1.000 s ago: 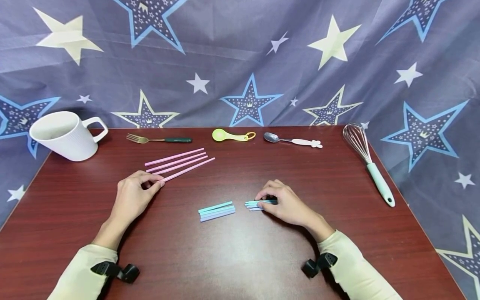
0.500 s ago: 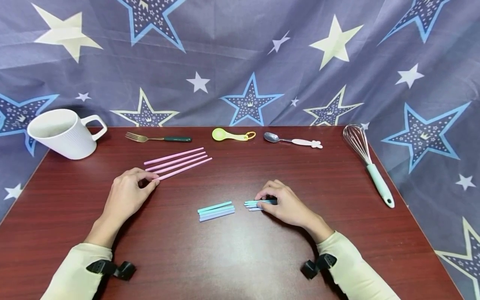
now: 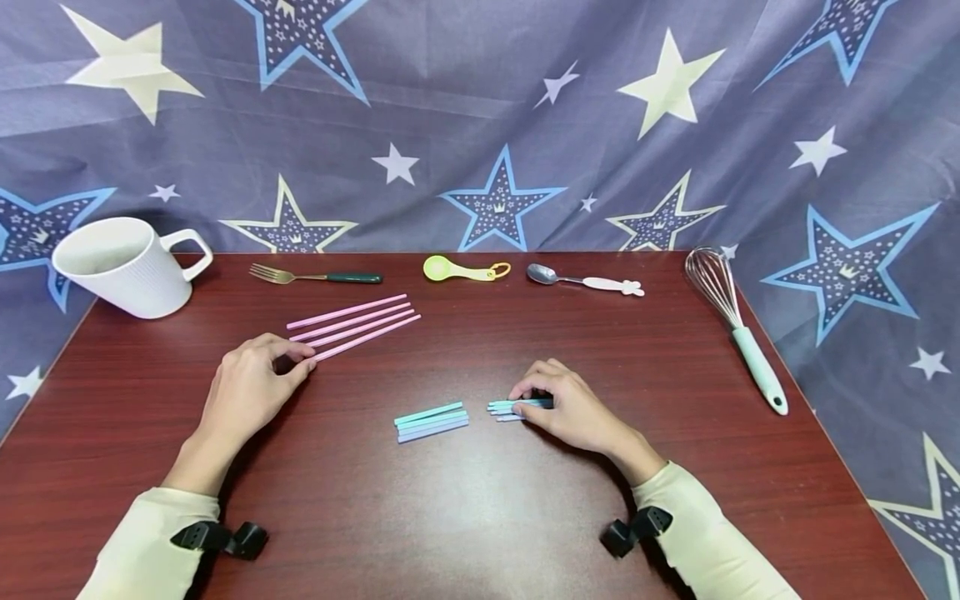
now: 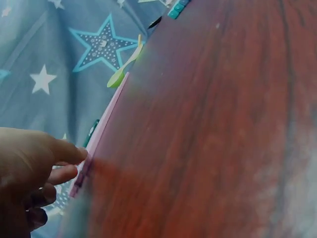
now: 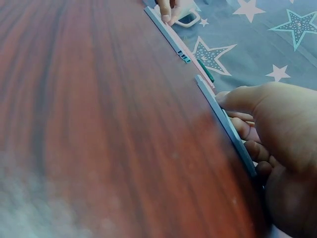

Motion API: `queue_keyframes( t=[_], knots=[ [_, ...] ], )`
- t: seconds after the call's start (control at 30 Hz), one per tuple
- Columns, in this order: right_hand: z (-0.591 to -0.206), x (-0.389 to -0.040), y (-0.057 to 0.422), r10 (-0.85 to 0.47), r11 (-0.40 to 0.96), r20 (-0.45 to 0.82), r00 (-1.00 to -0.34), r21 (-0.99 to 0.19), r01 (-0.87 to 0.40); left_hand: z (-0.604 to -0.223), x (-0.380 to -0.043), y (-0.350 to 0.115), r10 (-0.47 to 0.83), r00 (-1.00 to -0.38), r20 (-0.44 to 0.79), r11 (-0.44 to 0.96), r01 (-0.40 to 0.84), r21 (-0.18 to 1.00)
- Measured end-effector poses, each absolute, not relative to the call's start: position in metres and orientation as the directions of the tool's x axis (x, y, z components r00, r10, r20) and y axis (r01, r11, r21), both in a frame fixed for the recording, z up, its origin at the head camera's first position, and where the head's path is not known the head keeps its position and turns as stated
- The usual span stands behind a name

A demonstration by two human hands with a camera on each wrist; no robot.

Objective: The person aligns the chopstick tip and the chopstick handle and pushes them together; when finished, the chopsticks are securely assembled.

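Observation:
Several long pink straws (image 3: pixel 348 311) lie side by side, slanting, at the left of the table. My left hand (image 3: pixel 255 379) pinches the left end of the nearest one between thumb and forefinger. In the left wrist view the left fingertips (image 4: pixel 81 154) are right at the pink straw (image 4: pixel 101 126). My right hand (image 3: pixel 566 408) grips a small bunch of short teal and blue straws (image 3: pixel 504 409), its thumb along the near side; their right ends are hidden under the hand. Left of it lies another short teal and blue bunch (image 3: pixel 431 423), untouched by either hand.
Along the back edge lie a green-handled fork (image 3: pixel 315 276), a yellow-green measuring spoon (image 3: pixel 465 270) and a white-handled spoon (image 3: pixel 585 281). A white mug (image 3: pixel 131 271) stands at the back left. A whisk (image 3: pixel 738 333) lies at the right. Star-patterned cloth (image 3: pixel 427 108) hangs behind.
My left hand has moved slightly left, drawing the nearest pink straw with it, so its right end lines up closer to the others. The right hand has stayed in place.

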State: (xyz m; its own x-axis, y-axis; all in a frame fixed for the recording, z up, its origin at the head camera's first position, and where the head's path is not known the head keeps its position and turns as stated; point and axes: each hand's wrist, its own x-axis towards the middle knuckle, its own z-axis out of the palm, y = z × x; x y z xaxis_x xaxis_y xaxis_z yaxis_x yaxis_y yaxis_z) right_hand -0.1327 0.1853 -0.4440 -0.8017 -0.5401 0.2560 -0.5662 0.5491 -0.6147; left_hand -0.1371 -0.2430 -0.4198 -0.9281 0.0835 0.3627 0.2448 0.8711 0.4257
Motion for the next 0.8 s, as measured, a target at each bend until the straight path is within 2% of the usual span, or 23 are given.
queue_keyframes(
  t=[0.13, 0.27, 0.57, 0.8],
  knots=[
    [-0.444, -0.132, 0.185, -0.538, 0.547, 0.259, -0.802, -0.617, -0.566, -0.414, -0.134, -0.229, 0.096, -0.907, 0.41, 0.849, 0.29, 0.441],
    [-0.443, -0.132, 0.185, -0.532, 0.552, 0.25, -0.809, -0.622, -0.556, -0.413, -0.128, -0.207, 0.165, -0.894, 0.416, 0.821, 0.358, 0.445],
    [-0.444, -0.132, 0.184, -0.533, 0.554, 0.235, -0.813, -0.63, -0.545, -0.423, -0.112, -0.159, 0.33, -0.909, 0.254, 0.702, 0.416, 0.579],
    [-0.445, -0.132, 0.185, -0.525, 0.555, 0.246, -0.815, -0.626, -0.547, -0.431, -0.107, -0.133, 0.375, -0.907, 0.192, 0.656, 0.406, 0.637]
  ],
)
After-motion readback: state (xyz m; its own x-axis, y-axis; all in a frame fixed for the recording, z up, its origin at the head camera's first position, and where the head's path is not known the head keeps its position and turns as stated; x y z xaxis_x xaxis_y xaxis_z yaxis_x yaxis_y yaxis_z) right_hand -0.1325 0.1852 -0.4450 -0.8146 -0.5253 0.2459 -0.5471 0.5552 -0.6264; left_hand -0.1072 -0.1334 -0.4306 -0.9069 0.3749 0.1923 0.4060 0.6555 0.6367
